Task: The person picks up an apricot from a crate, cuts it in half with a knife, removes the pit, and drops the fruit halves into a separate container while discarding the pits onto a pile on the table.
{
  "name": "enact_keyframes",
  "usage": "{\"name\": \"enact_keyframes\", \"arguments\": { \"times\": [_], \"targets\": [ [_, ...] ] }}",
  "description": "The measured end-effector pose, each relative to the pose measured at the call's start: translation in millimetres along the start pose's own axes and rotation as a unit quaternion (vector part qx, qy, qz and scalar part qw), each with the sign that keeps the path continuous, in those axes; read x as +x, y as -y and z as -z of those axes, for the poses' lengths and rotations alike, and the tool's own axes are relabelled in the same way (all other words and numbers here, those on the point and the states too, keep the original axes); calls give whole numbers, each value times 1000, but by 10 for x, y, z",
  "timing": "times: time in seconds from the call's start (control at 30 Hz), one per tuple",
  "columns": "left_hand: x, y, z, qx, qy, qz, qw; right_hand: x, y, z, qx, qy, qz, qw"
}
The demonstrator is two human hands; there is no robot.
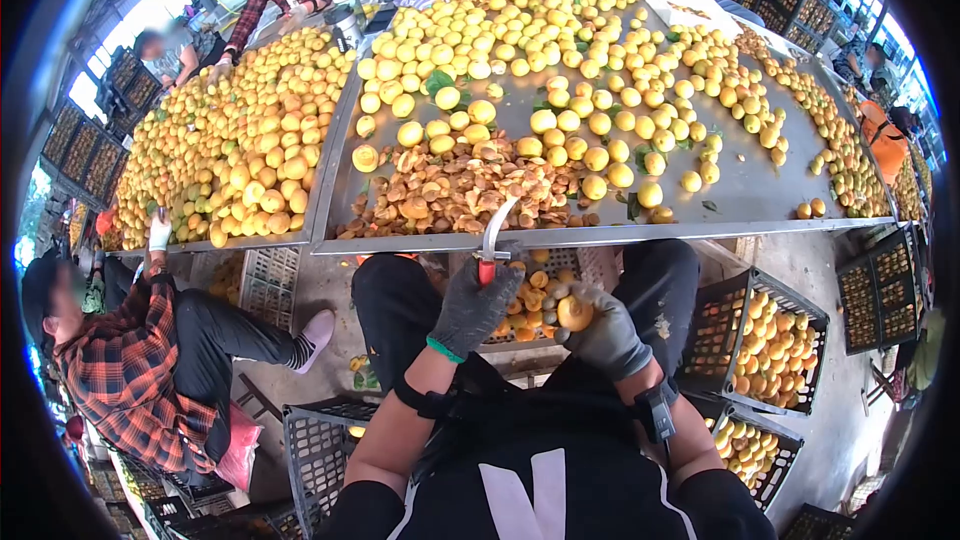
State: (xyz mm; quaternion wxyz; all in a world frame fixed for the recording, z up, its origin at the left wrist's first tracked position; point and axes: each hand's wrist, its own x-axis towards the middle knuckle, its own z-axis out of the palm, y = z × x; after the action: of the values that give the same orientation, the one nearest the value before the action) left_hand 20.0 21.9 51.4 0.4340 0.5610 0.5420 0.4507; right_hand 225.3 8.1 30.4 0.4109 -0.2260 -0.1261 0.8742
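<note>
My left hand (pixel 470 312), in a dark grey glove, is closed around the red handle of a curved knife (pixel 493 232). Its blade points up, in front of the table edge and a heap of brown-orange trimmings (pixel 480 185). My right hand (pixel 608 336), also gloved, grips a round yellow-orange fruit (pixel 575 313), perhaps a persimmon, with a paler face toward me. Blade and fruit are apart. Below both hands, between my knees, is a container of similar fruits (pixel 528 323), partly hidden by the gloves.
A metal table (pixel 740 185) with a raised rim carries many yellow fruits (pixel 470 30). Fruit-filled black crates (pixel 765 340) stand at my right; another crate (pixel 325 450) is at my left. Co-workers sit around, one in a plaid shirt (pixel 130 370) on the left.
</note>
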Motion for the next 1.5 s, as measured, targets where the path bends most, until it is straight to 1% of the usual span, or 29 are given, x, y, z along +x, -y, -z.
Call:
{"name": "enact_keyframes", "arguments": {
  "times": [0.03,0.07,0.1,0.13,0.17,0.2,0.27,0.33,0.37,0.43,0.47,0.5,0.53,0.57,0.63,0.67,0.7,0.73,0.8,0.83,0.9,0.93,1.0,1.13,1.23,1.3,1.4,1.43,1.5],
  "targets": [
    [-24,-34,12,-172,34,59,983,27,-60,12,-12,19,-21,1000],
    [-56,-80,20,-338,65,115,932,23,-133,8,-11,21,-26,999],
    [-95,-247,15,-373,50,170,911,7,-204,-64,-42,17,-81,996],
    [-114,-251,37,-372,45,171,911,-19,-275,-94,-73,13,-134,988],
    [-134,-248,53,-414,109,147,892,-23,-383,23,-343,75,-73,934],
    [-153,-242,62,-454,172,122,866,-41,-395,-42,-342,77,-76,934],
    [-197,-203,55,-471,178,134,853,-87,-407,-252,-138,159,-198,957],
    [-230,-188,59,-523,247,94,810,-105,-468,-271,-124,164,-197,958],
    [-229,-196,28,-523,247,94,810,-119,-505,-275,-155,139,-174,962],
    [-212,-241,-65,-545,175,18,820,-136,-536,-273,-188,114,-150,964],
    [-192,-276,-70,-545,174,17,820,-138,-552,-269,-242,46,-102,964],
    [-161,-324,-70,-550,90,63,828,-144,-560,-282,-293,-22,-54,954],
    [-144,-351,-67,-551,4,108,827,-146,-538,-307,-294,-22,-54,954],
    [-102,-214,-50,-566,1,67,821,-142,-491,-348,-270,-35,-47,961],
    [-113,-247,-26,-562,-29,75,823,-146,-485,-341,-247,-49,-37,967],
    [-118,-273,-24,-558,-60,83,824,-144,-532,-272,-95,11,-81,992],
    [-129,-304,-27,-544,-58,71,834,-143,-543,-269,61,70,-122,988],
    [-142,-297,-15,-545,-58,72,833,-162,-537,-274,61,69,-122,988],
    [-185,-280,40,-538,3,52,842,-223,-506,-356,-34,47,-93,994],
    [-211,-296,49,-537,1,53,842,-257,-479,-424,-33,48,-95,994],
    [-253,-357,54,-544,21,29,838,-301,-422,-531,-115,-4,-91,989],
    [-276,-359,55,-544,21,30,838,-310,-449,-512,-115,-4,-91,989],
    [-311,-359,54,-484,7,26,875,-328,-519,-464,-198,37,-30,979],
    [-369,-415,-26,-495,-9,20,869,-389,-506,-539,-264,20,-4,964],
    [-392,-452,-76,-465,-31,-9,885,-383,-528,-563,-313,-5,13,950],
    [-395,-466,-106,-506,-33,12,862,-381,-592,-553,-362,4,70,929],
    [-411,-509,-157,-539,-44,21,841,-422,-613,-590,-365,-13,88,927],
    [-412,-541,-137,-538,-46,20,841,-411,-611,-576,-365,-11,88,927],
    [-400,-611,-97,-469,-60,87,877,-410,-596,-522,-443,17,95,891]
  ]
}}
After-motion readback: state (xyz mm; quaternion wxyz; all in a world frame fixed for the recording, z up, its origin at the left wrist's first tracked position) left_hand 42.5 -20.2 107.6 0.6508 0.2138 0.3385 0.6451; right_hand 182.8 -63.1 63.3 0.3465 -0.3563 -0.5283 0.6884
